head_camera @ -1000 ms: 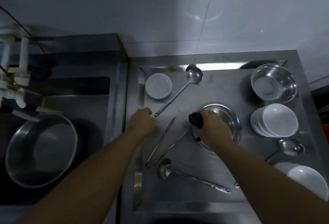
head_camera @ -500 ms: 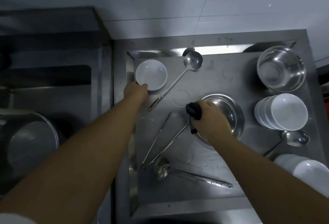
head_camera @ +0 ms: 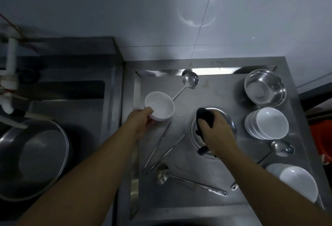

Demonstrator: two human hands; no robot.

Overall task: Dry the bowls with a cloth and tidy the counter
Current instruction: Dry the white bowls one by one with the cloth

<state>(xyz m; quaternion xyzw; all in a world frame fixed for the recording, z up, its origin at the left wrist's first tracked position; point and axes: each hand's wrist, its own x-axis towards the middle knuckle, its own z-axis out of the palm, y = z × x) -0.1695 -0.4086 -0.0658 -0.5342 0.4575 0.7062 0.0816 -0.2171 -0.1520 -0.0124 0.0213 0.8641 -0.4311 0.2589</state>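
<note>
A small round white ceramic bowl (head_camera: 159,105) is gripped at its near rim by the left hand (head_camera: 141,120), thumb inside the rim, and is held tilted at the left of the recessed stainless steel counter (head_camera: 215,92). Its inside looks plain, glossy and white. A dark crumpled cloth (head_camera: 204,118) is clutched in the right hand (head_camera: 218,132), whose fingers are curled round it, over a shallow round steel bowl (head_camera: 231,126) standing at the middle of the counter. At the right a stack of white bowls (head_camera: 267,123) stands between a deep steel bowl (head_camera: 265,87) and a steel ladle (head_camera: 282,147). Long steel tongs (head_camera: 161,146) lie between the two forearms.
</note>
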